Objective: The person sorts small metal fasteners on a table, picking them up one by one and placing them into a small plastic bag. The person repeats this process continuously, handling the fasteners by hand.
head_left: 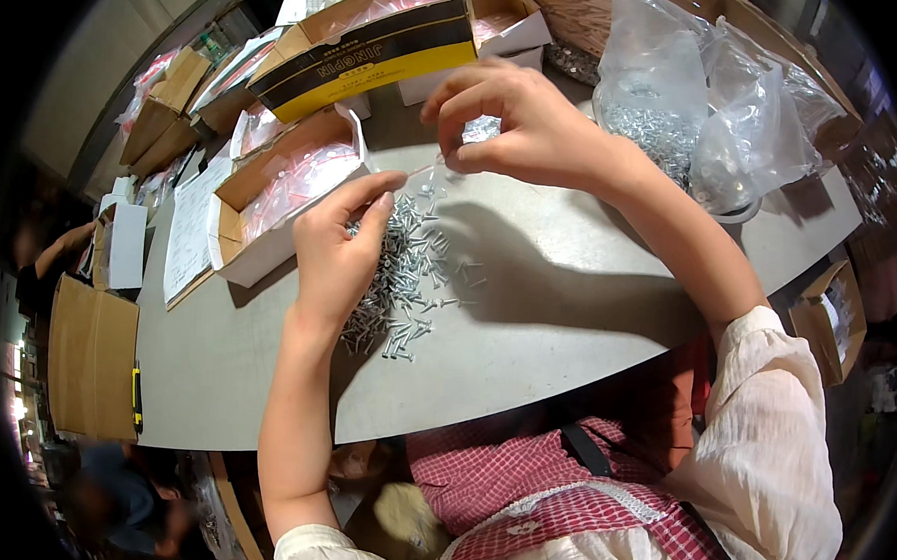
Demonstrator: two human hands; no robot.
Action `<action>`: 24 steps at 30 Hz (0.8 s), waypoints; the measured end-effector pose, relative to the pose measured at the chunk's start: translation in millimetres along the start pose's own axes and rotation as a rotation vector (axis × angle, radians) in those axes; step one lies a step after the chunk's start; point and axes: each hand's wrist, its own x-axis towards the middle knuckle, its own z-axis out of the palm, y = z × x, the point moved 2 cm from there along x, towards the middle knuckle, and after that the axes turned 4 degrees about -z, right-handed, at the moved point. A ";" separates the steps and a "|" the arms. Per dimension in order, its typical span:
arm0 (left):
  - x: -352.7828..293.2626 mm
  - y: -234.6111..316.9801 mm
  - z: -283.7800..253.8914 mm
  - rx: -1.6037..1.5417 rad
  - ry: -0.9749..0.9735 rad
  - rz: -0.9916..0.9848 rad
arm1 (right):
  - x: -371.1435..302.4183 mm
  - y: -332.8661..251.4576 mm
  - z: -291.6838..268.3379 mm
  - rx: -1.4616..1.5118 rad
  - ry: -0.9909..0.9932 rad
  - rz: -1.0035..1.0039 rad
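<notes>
My left hand (338,250) is closed in a pinch on one edge of a small clear plastic bag (428,182). Thumb and fingertips of my right hand (520,128) come together at the bag's other side, near its thin reddish top edge. A few small metal pieces seem to show through the plastic, too small to make out well. Below the bag lies a loose pile of silver screws (399,268), partly hidden behind my left hand. Several screws lie scattered at the pile's right edge.
An open carton (231,254) of filled, red-edged bags stands left of the pile, beside a written sheet (193,224). Behind it is a black and yellow box (368,71). Large clear bags (740,143) and a container of screws (645,128) stand at right.
</notes>
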 end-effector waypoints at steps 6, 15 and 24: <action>-3.4 3.4 2.1 -0.339 -0.145 -0.156 | 3.2 -12.5 16.4 0.191 -0.217 0.263; -5.4 9.7 -0.2 -0.539 -0.239 -0.354 | -2.0 -6.7 33.3 0.644 -0.273 0.409; -4.6 5.9 -2.0 -0.459 -0.169 -0.239 | -4.1 -7.7 45.0 0.670 -0.358 0.438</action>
